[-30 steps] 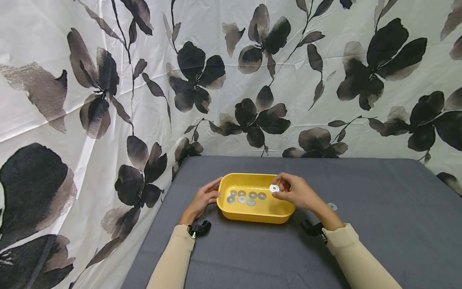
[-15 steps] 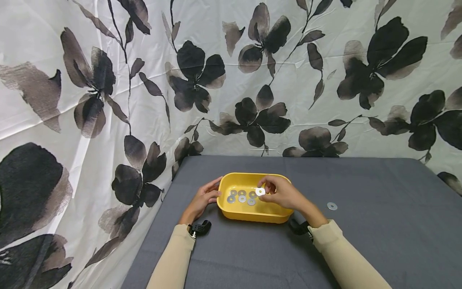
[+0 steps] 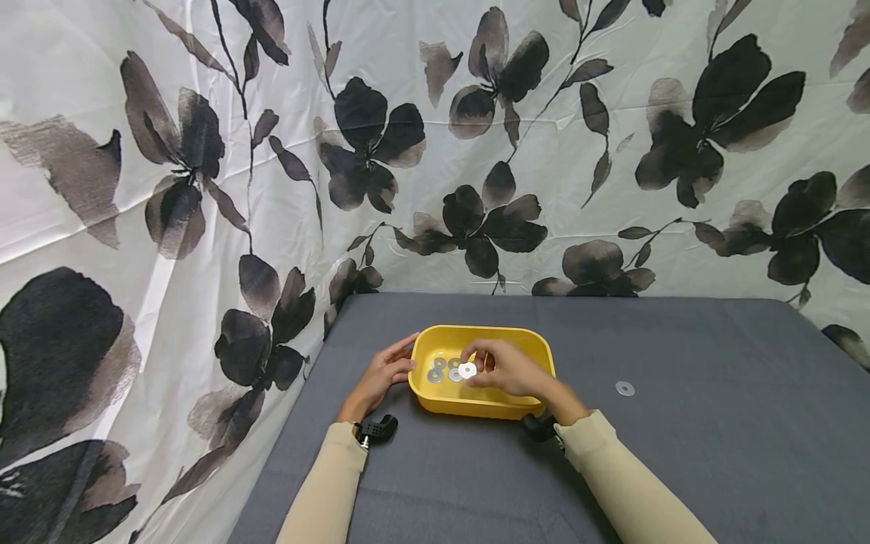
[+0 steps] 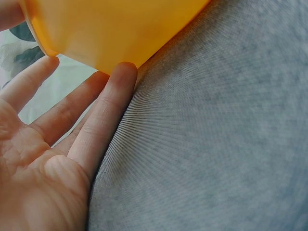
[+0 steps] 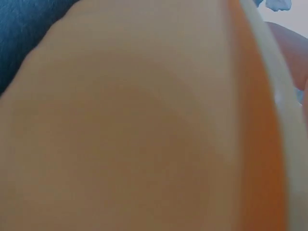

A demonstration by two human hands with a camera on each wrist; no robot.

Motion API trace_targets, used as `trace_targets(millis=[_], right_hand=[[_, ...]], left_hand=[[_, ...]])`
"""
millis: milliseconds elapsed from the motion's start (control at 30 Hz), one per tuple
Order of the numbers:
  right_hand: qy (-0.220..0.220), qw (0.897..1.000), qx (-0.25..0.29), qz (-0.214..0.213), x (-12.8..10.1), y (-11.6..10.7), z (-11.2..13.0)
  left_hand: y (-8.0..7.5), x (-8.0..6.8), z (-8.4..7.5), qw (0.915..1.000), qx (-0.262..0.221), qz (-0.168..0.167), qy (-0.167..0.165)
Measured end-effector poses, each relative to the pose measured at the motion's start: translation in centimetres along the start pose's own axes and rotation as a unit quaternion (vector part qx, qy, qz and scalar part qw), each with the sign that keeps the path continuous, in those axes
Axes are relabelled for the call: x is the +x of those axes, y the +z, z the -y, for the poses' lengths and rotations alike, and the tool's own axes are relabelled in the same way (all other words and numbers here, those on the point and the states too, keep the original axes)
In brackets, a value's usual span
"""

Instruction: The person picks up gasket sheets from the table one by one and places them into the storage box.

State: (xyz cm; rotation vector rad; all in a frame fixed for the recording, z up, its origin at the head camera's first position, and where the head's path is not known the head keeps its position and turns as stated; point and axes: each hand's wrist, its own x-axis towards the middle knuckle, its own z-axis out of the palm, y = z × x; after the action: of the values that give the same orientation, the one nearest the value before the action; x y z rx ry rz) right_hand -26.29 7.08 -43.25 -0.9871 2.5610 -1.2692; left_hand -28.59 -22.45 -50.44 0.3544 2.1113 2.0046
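My right hand (image 3: 506,369) pinches a washer (image 3: 467,370) low over the yellow tray (image 3: 537,347) at frame centre, my left hand (image 3: 381,374) rests open-fingered against its left wall, several washers (image 3: 435,375) lie inside, and one washer (image 3: 624,388) remains on the desk (image 3: 714,423), right.

A grey cloth-covered table (image 3: 714,453) stands against a white curtain (image 3: 612,151) printed with black flowers, which hangs behind it and along its left side.

You see one yellow tray (image 3: 537,351), one washer pinched above it (image 3: 467,370), three washers visible inside (image 3: 435,375), one washer loose on tabletop (image 3: 624,388)
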Motion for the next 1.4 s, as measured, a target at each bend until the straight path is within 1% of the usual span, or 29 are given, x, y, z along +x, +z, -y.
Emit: trace_targets(millis=[300,700,1067,1400], right_hand=[[-0.001,1.000,-0.001,0.018,0.9,1.5,-0.1],[0.025,0.999,-0.014,0.029,2.3,3.0,0.3],[0.034,0.998,-0.025,0.041,3.0,4.2,0.1],[0.068,0.996,-0.040,0.038,3.3,4.5,0.1]], left_hand=[[0.1,-0.1,-0.1,1.0000,-0.005,-0.003,-0.003],[0.0,0.1,0.1,1.0000,-0.005,-0.006,-0.006],[0.0,0.1,0.0,1.0000,-0.007,0.000,-0.003],[0.1,0.1,0.1,1.0000,-0.009,0.000,-0.001]])
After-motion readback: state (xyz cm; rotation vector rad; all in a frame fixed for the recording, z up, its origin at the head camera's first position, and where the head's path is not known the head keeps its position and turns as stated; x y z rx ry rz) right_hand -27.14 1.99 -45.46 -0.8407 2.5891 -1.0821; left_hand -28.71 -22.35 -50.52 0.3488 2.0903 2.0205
